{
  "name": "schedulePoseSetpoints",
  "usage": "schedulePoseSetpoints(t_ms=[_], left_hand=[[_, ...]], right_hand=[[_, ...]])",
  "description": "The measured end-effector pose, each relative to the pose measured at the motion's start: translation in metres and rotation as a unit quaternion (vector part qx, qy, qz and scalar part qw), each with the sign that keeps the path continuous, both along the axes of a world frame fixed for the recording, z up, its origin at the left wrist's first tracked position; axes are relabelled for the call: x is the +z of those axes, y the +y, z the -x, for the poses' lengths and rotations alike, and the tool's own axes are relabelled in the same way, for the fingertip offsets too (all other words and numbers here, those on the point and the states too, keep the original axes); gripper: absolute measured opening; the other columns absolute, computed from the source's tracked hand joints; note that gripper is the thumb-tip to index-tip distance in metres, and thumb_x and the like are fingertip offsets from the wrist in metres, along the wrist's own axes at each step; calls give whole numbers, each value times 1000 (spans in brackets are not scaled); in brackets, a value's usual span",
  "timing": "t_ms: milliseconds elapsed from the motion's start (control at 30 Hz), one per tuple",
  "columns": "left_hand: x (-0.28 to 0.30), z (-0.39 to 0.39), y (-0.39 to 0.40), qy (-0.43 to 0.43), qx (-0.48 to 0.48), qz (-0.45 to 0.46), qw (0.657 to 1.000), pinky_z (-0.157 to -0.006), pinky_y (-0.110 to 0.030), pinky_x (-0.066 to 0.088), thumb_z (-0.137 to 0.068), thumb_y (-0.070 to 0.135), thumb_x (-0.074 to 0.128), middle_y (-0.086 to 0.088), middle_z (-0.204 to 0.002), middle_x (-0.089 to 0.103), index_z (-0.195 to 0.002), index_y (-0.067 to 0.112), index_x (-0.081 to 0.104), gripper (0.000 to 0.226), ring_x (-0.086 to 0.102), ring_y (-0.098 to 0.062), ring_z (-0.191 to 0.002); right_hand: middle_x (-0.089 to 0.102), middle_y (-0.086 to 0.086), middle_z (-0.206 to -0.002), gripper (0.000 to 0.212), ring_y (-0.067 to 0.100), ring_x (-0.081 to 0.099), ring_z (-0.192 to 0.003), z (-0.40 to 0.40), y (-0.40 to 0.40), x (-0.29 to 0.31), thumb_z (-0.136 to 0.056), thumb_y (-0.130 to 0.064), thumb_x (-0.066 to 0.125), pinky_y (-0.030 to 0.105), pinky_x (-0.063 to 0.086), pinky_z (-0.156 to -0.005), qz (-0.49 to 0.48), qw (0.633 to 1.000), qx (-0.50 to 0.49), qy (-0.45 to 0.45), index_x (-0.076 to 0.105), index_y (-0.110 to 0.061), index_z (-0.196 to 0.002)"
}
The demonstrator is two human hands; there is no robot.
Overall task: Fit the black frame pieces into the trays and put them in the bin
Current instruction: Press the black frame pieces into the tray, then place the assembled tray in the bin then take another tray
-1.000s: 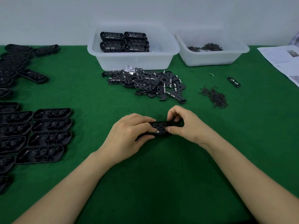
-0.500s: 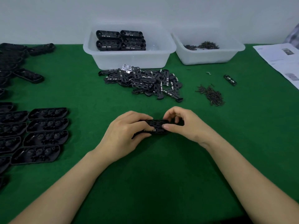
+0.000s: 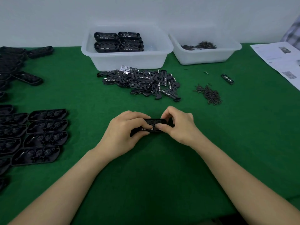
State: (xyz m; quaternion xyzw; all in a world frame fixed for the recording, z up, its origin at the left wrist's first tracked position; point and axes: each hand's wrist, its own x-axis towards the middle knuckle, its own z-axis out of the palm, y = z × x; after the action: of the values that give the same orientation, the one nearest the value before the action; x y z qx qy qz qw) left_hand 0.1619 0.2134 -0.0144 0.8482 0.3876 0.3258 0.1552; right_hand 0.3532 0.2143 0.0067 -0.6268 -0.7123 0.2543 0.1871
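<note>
A black tray (image 3: 155, 125) sits low over the green surface (image 3: 162, 176) between both grips, left hand (image 3: 125, 133) and right hand (image 3: 178, 125) pinching its ends with curled fingers.

Both hands' fingers hid most of the black tray (image 3: 155, 123). The left edge cut off several trays (image 3: 6, 132); the printed sheets (image 3: 282, 60) were unreadable.

Black tray with frame piece held at frame centre

The tray (image 3: 155, 125) is gripped flat between both hands; loose frame pieces (image 3: 142, 82) are heaped above centre, empty trays (image 3: 46, 127) are rowed at left, and finished ones are stacked in the bin (image 3: 128, 60) at top.
</note>
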Motion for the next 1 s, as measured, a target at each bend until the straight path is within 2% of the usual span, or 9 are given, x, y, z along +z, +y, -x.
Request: schedulePoseSetpoints(t_ms=[67,133,233,367,500,633,800,900,1000], left_hand=[[0,0,0,-5,-6,10,1000,-81,-37,51,-73,10,77,2,-105,67,-85,15,73,13,62,-18,-91],[0,1,0,-6,-6,16,1000,-82,-38,51,-74,11,76,2,-105,67,-86,15,73,13,62,-18,-93],[0,1,0,-6,-6,14,1000,-81,-40,52,-74,9,76,0,-105,67,-87,14,73,14,62,-20,-93],[0,2,0,-11,-5,9,1000,-81,-39,52,-74,9,76,-1,-105,67,-86,14,74,14,62,-21,-93],[0,2,1,-16,3,7,1000,-82,-37,51,-72,8,78,0,-105,67,-86,14,74,15,62,-19,-94],[0,2,3,-33,14,24,999,-88,-33,50,-72,9,78,5,-106,67,-91,17,74,21,61,-12,-98],[0,6,8,-185,53,143,971,-86,-15,44,-71,24,78,21,-108,64,-112,34,58,46,58,3,-104],[0,9,12,-351,119,194,908,-82,-19,45,-74,35,68,10,-106,64,-112,26,52,42,59,-7,-102],[-6,11,17,-446,165,202,856,-77,-21,47,-77,22,62,2,-95,65,-104,23,55,28,60,-14,-91]], right_hand=[[52,-20,-72,11,-2,45,-67,-8,-4,1,-83,-42,58,32,33,-87,21,996,11,87,52,-34,-80],[56,-24,-83,18,-3,49,-75,-18,-7,3,-77,-51,57,30,35,-90,37,988,31,146,54,-37,-88],[49,-25,-98,40,-4,47,-86,-23,-10,-2,-69,-51,67,25,32,-87,-4,995,70,74,52,-36,-103],[42,-26,-95,41,-7,41,-82,-14,-10,-10,-73,-39,72,24,27,-84,-70,993,87,31,54,-28,-108],[48,-8,-100,36,2,41,-84,-10,-11,-11,-76,-27,72,23,33,-81,-120,988,100,8,55,-14,-105],[54,3,-101,40,17,50,-90,-4,-14,-6,-76,-28,71,27,42,-79,-176,972,122,-96,58,-9,-108],[58,-1,-95,36,18,55,-84,-2,4,18,-75,-35,70,29,44,-72,-184,946,181,-196,60,-12,-101],[56,-6,-98,36,12,52,-88,-3,35,48,-76,-38,68,26,40,-75,-190,945,183,-193,59,-16,-104],[49,-14,-93,34,4,43,-82,0,83,81,-78,-40,66,21,31,-72,-211,947,173,-167,58,-19,-104]])
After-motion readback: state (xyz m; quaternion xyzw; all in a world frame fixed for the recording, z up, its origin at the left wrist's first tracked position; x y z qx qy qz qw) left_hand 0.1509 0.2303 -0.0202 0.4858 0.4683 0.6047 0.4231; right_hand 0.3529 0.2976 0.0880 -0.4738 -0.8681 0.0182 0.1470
